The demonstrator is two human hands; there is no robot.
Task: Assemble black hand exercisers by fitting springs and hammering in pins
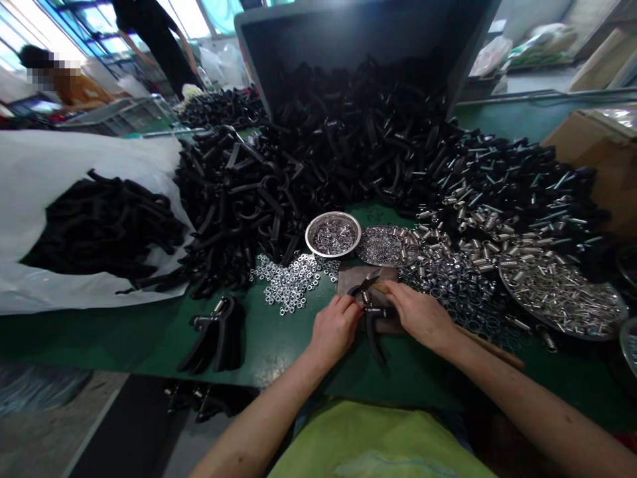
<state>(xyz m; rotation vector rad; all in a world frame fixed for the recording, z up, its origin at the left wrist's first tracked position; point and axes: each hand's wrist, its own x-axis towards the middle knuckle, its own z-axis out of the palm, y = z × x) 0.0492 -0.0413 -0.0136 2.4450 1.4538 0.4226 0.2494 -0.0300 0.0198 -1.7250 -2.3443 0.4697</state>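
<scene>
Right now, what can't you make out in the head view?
All head view:
Left hand and right hand: palms hidden by their own backs.
Wooden stick: part hidden under the right wrist.
Metal bits in the round bowl: shapes too small to read.
Dish at far right: cut off by the right edge.
White bag: cut off by the left edge.

Handgrip (373,337) held over block (348,277); nuts (288,284) spread left; bowl (332,254) set behind; springs (484,240) strewn right; bin (368,40) placed farther back.
</scene>
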